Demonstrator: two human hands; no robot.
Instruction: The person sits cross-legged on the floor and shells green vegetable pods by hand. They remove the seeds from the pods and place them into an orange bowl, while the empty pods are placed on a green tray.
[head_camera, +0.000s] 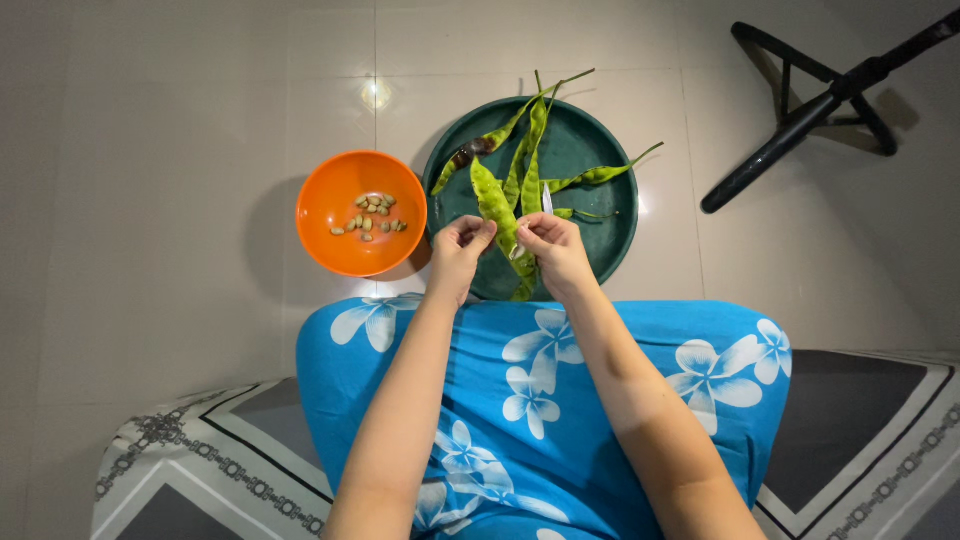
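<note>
A long flat green bean pod (493, 205) is held upright between both hands over a dark green round tray (612, 235). My left hand (458, 252) pinches the pod's left side. My right hand (555, 250) grips the pod's lower part together with a small knife (546, 200), whose blade points up along the pod. Several more green pods (590, 177) lie in the tray. To the left stands an orange bowl (340, 240) with several small pale beans (372, 215) in it.
The tray and bowl stand on a pale tiled floor. My lap is covered by a blue cloth with white flowers (530, 400), over a patterned grey and white mat (200, 450). A black metal stand (810, 105) is at the top right.
</note>
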